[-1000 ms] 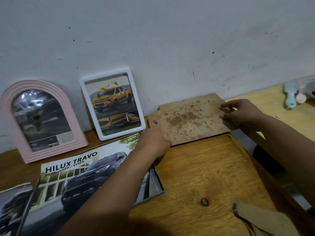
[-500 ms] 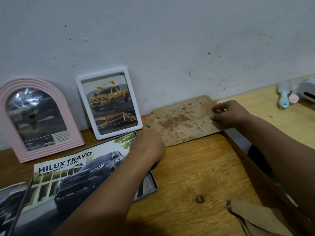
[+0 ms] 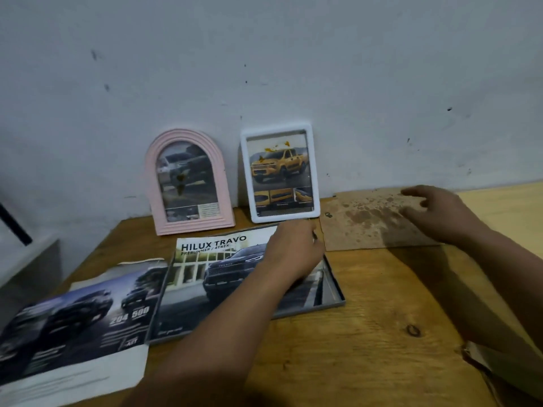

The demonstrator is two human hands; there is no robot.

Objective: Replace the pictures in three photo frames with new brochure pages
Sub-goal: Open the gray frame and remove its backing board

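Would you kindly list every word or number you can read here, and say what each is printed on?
"HILUX TRAVO": page in the grey frame lying flat on the table.
"PRERUNNER / 4TREX": same page, the line beneath.
"204" and "500": loose brochure page at the left.
Small print on that page and in the pink frame and white frame: too blurred to read.

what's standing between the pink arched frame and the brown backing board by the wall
The white frame, leaning on the wall with a yellow truck picture, stands between the pink arched frame and the brown backing board in the head view.
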